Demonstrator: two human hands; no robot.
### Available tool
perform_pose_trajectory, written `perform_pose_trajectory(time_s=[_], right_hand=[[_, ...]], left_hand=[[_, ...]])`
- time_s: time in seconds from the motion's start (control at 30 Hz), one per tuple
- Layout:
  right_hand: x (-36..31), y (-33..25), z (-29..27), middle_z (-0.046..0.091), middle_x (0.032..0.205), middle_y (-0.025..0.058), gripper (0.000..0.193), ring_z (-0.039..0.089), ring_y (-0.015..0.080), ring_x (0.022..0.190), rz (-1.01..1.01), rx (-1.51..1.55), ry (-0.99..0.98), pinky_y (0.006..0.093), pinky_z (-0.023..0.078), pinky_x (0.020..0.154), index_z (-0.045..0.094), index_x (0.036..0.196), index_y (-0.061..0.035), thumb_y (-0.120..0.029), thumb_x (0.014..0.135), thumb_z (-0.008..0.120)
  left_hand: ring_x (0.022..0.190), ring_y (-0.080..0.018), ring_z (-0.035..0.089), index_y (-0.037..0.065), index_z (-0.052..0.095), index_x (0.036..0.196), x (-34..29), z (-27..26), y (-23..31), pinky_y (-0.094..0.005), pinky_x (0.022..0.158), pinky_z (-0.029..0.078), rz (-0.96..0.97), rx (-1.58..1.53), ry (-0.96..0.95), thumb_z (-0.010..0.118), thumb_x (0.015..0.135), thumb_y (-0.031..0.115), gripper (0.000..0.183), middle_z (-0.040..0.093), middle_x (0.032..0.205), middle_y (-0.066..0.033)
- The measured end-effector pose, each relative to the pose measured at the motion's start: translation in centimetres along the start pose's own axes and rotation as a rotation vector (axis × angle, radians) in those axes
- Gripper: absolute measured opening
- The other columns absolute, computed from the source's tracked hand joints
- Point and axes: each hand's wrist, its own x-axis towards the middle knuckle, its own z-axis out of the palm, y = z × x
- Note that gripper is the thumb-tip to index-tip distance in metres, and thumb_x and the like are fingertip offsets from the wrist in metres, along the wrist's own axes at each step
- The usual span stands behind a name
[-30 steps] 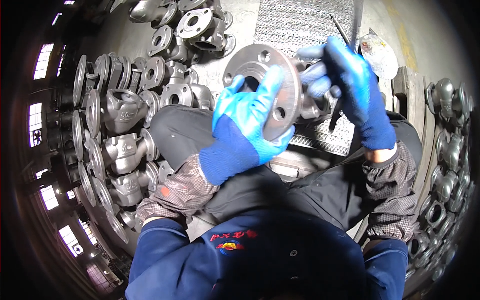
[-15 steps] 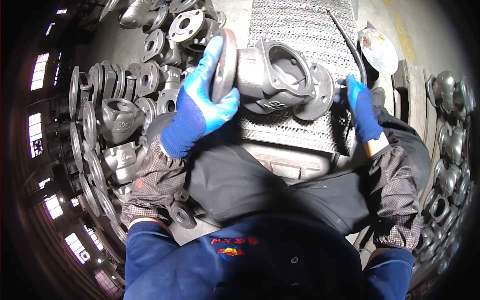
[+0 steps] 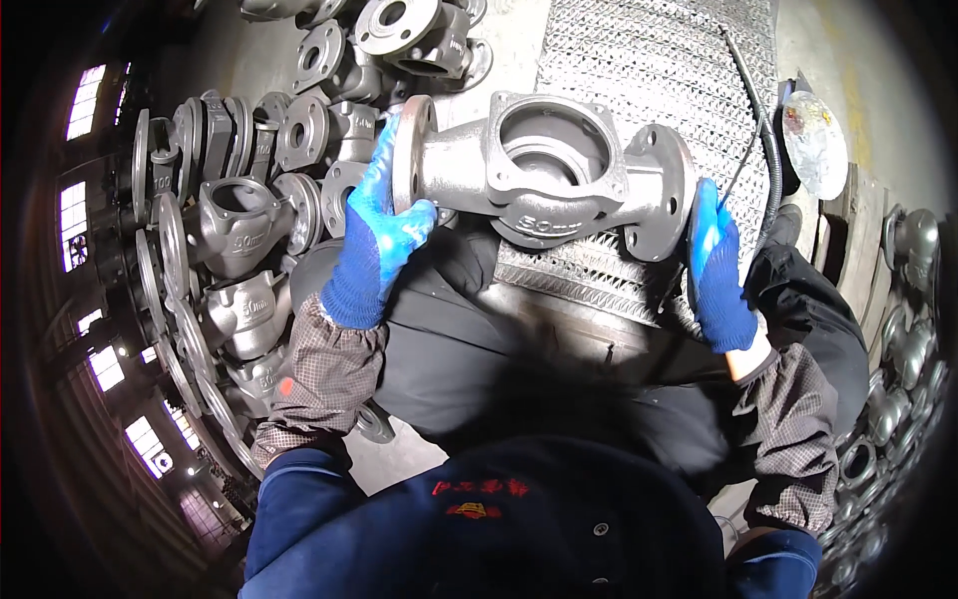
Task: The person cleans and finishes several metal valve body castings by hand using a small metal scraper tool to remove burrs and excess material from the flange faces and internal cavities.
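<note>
Beyond your lap (image 3: 454,354), your left hand (image 3: 377,245) is grasping the left flange (image 3: 421,145) of the grey valve body (image 3: 544,203). Your right hand (image 3: 718,275) is bracing beside the right flange (image 3: 671,178); whether its fingers are clenching, I cannot tell. The body is spanning between both, its long axis running left-right, dipping rightward, the left hand nearer. Farther, a textured metal surface (image 3: 649,50) is lying beneath a dark hose (image 3: 766,130).

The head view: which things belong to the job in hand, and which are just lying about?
Seemingly in the job:
Grey valve body, between the hands
Left hand, gripping one end
Right hand, at the other end
Patterned metal sheet underneath

Seemingly lying about:
Grouped valve bodies, left
Metal castings, right
Dark hose
Stained pale disc
</note>
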Motion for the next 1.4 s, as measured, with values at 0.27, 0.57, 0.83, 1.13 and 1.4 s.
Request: perform_pose_trajectory(time_s=[0.27,0.57,0.83,1.13,1.4], right_hand=[[-2.9,2.3,-0.2,0.057,0.118,0.0068,0.03,0.052,0.0113,0.108,0.176,0.117,0.06,0.0245,0.041,0.092,0.052,0.124,0.0031,-0.012,0.098,0.045],[1.1,-0.2,0.2,0.061,0.105,0.0167,0.031,0.057,0.0189,0.098,-0.119,-0.295,-0.098,0.0287,0.044,0.084,0.051,0.12,0.0069,-0.013,0.098,0.042],[2.8,-0.6,1.2,0.056,0.124,0.0148,0.036,0.052,0.0182,0.115,-0.09,-0.069,-0.097,0.0271,0.038,0.098,0.047,0.127,0.0078,-0.013,0.099,0.041],[3.6,1.0,-0.7,0.048,0.131,0.0146,0.044,0.05,0.0206,0.115,-0.223,-0.265,-0.294,0.029,0.039,0.096,0.036,0.135,0.0057,-0.02,0.1,0.037],[-1.4,-1.5,0.9,0.062,0.11,0.0138,0.049,0.061,0.0184,0.093,0.273,0.16,-0.31,0.0298,0.05,0.081,0.049,0.124,0.0035,-0.035,0.102,0.027]], left_hand=[[0.128,-0.019,0.038,-0.001,0.027,0.143,-0.5,-0.4,-0.5,-0.0292,0.105,0.031,-0.187,0.076,0.059,0.053,0.069,-0.007,0.079,0.038,0.141,-0.0122],[0.097,-0.0144,0.053,0.001,0.031,0.142,0.5,-0.3,0.2,-0.0243,0.083,0.045,-0.487,-0.155,0.109,0.052,0.076,0.001,0.07,0.056,0.115,-0.0082],[0.09,-0.0116,0.053,0.001,0.034,0.14,0.3,-0.7,-0.4,-0.0241,0.081,0.045,-0.454,-0.096,0.07,0.054,0.082,0.008,0.062,0.055,0.111,-0.0058],[0.091,-0.0106,0.054,-0.002,0.035,0.139,0.4,0.4,-0.3,-0.0235,0.08,0.047,-0.293,-0.201,0.143,0.059,0.083,0.007,0.062,0.056,0.113,-0.0065],[0.074,-0.0073,0.056,-0.005,0.049,0.129,1.3,1.5,3.4,-0.0199,0.064,0.047,-0.092,0.137,0.318,0.073,0.076,0.022,0.063,0.062,0.095,-0.0075]])
